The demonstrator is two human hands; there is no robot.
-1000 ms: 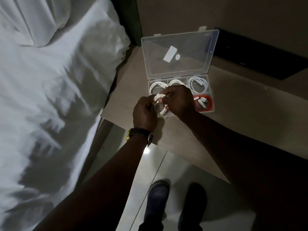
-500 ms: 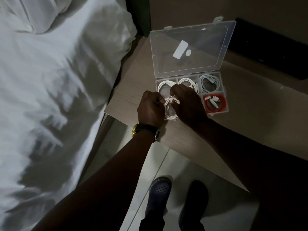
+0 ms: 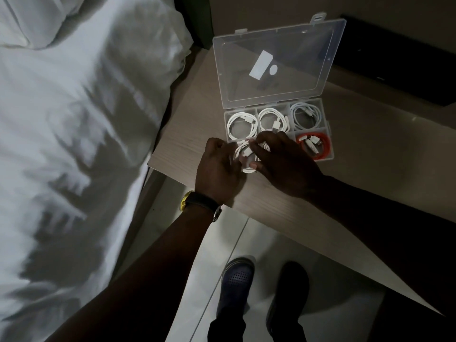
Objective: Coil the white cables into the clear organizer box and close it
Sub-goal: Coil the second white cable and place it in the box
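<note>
Bedside table (image 3: 187,134), dim light: we see both hands over the front-left cell of the clear box (image 3: 329,144), pressing a white coil (image 3: 246,156) down into it. Left hand (image 3: 218,169) is curled loosely at the coil's left edge, fingers touching the loops; right hand (image 3: 283,164) lies spread over the coil's right side w/ thumb at its near rim. Neither is closed tight. Three back cells each hold a coiled white cable (image 3: 241,125); front-right holds an orange cable (image 3: 318,146) w/ white plugs. Lid (image 3: 276,70) stands open, hinged at the back.

We judge this the last coil being seated. Next, prob.: tuck any loop riding above the cell walls, let go w/o it springing out, then swing the lid down & snap the latch. Whether the coil sits fully in, we can't tell; hands cover it.
</note>
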